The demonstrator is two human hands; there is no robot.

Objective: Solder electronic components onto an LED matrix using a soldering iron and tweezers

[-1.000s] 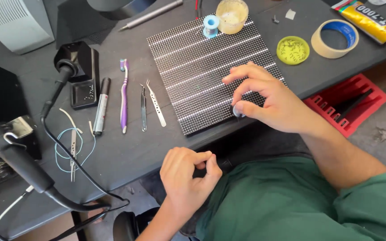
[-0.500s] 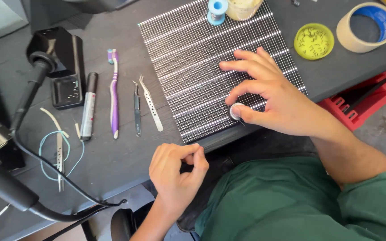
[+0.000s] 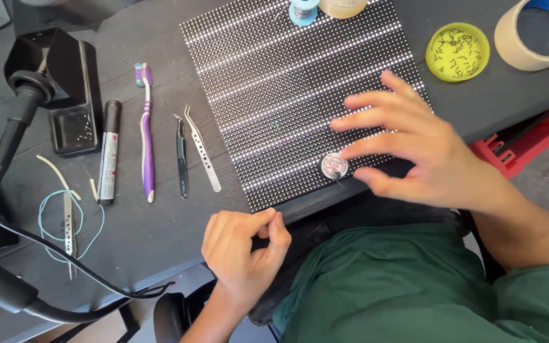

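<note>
A black LED matrix panel (image 3: 287, 95) with rows of white dots lies on the dark table (image 3: 160, 235). My right hand (image 3: 420, 149) hovers over the panel's near right corner with its fingers spread and nothing in it. A small round spool (image 3: 333, 166) lies on the panel just left of my thumb and forefinger, and the hand is not gripping it. At the table's front edge, my left hand (image 3: 246, 244) has thumb and forefinger pinched together; I see nothing between them.
Left of the panel lie two tweezers (image 3: 192, 152), a purple toothbrush (image 3: 146, 133), a black marker (image 3: 108, 152) and a black holder (image 3: 71, 95). A yellow dish of small bits (image 3: 457, 52), a tape roll (image 3: 535, 32) and a red tray (image 3: 522, 143) sit at the right.
My right hand has let go of the small round spool and spread its fingers above the panel. My left hand stays pinched at the table edge.
</note>
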